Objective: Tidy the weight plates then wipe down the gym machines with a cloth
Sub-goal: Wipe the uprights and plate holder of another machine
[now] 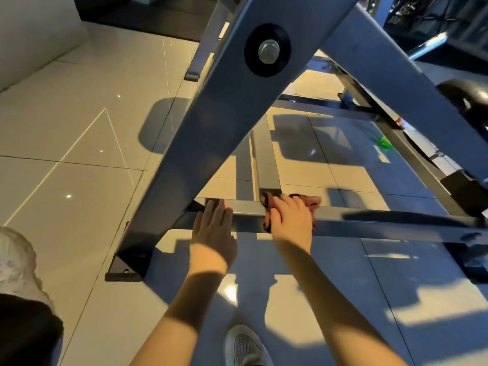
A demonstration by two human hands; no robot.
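A grey steel gym machine frame (211,107) fills the view, with a slanted upright and a low horizontal base bar (369,223) near the floor. My left hand (214,228) rests flat on the base bar with straight fingers, just right of the slanted upright's foot. My right hand (287,220) presses a dark reddish cloth (311,200) onto the same bar, where a second bar (264,159) joins it. The cloth bunches out on both sides of my fingers. No weight plates are in sight.
Glossy pale floor tiles (79,154) lie all around. The upright's foot plate (124,270) sits at lower left. A small green object (384,141) lies on the floor beyond the frame. A black padded part (467,99) is at the right. My grey shoe (245,347) shows at the bottom.
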